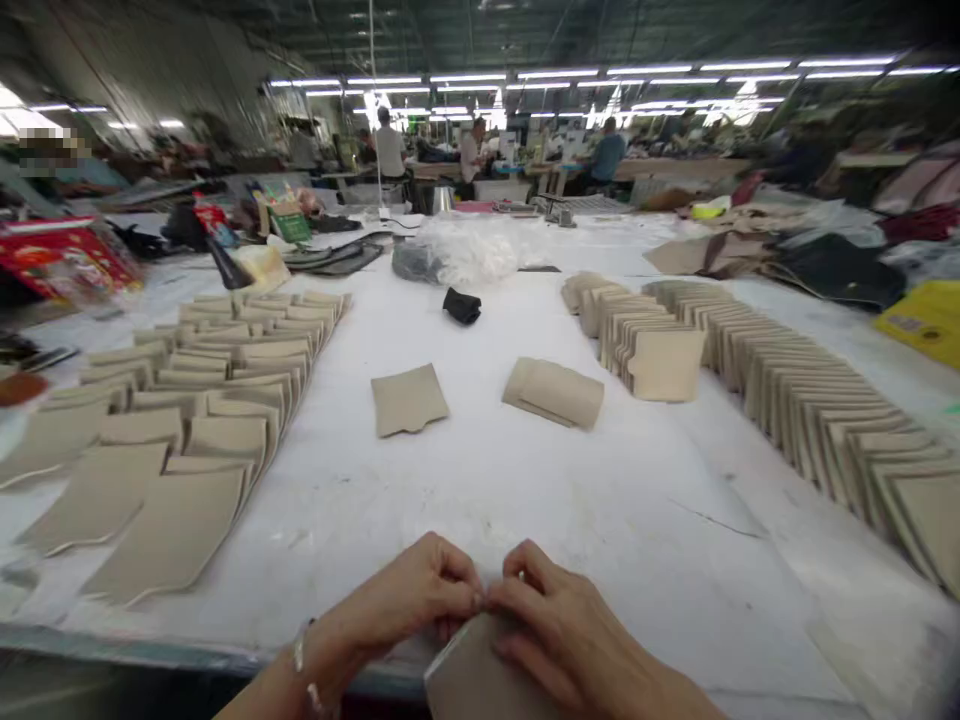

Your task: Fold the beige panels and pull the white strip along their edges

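Note:
A beige fabric panel (476, 675) hangs at the table's front edge, its top edge between my two hands. My left hand (427, 590) pinches at the panel's top, fingers curled together. Beside it, my right hand (555, 620) grips the same panel, thumb and forefinger meeting the left fingertips and other fingers lying against its face. The exact spot pinched is hidden by the fingers. Farther up the white table lie a single beige piece (409, 400) and a small overlapping pair of beige pieces (553, 392).
Overlapping rows of beige panels (187, 510) cover the left side. More rows of beige panels (810, 390) stand on the right. A black rolled item (461, 306) and clear plastic bags (480, 250) lie farther back. Several people work in the background.

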A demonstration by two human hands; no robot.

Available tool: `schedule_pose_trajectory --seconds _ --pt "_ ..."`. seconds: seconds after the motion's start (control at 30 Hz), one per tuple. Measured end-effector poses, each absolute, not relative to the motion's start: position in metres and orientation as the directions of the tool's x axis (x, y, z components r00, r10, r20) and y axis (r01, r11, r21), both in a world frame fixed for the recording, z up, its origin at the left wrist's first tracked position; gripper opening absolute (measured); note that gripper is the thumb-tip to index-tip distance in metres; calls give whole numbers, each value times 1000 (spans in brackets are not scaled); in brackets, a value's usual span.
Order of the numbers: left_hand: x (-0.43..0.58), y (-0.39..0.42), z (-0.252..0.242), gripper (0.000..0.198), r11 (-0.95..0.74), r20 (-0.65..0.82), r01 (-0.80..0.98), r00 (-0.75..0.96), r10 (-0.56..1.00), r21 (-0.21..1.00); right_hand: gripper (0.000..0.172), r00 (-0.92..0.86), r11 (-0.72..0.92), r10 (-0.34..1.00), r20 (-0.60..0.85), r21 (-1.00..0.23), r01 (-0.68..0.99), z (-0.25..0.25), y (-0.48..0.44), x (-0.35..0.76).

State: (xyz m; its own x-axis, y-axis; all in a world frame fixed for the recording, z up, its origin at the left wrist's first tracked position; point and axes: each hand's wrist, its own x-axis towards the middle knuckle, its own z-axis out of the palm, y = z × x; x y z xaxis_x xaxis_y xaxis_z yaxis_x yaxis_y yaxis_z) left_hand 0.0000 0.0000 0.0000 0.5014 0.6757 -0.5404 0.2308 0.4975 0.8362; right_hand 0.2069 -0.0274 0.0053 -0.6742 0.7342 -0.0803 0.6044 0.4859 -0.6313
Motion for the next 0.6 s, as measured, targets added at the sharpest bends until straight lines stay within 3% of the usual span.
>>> schedule_pose_trajectory --seconds 0.33,0.6 --pt "6 -6 -3 13 521 -571 247 476 669 817 24 -736 637 676 35 -531 559 -6 -32 208" --pt "14 -15 -3 11 413 -534 340 513 672 845 13 -747 664 664 -36 -432 611 -6 -31 205"
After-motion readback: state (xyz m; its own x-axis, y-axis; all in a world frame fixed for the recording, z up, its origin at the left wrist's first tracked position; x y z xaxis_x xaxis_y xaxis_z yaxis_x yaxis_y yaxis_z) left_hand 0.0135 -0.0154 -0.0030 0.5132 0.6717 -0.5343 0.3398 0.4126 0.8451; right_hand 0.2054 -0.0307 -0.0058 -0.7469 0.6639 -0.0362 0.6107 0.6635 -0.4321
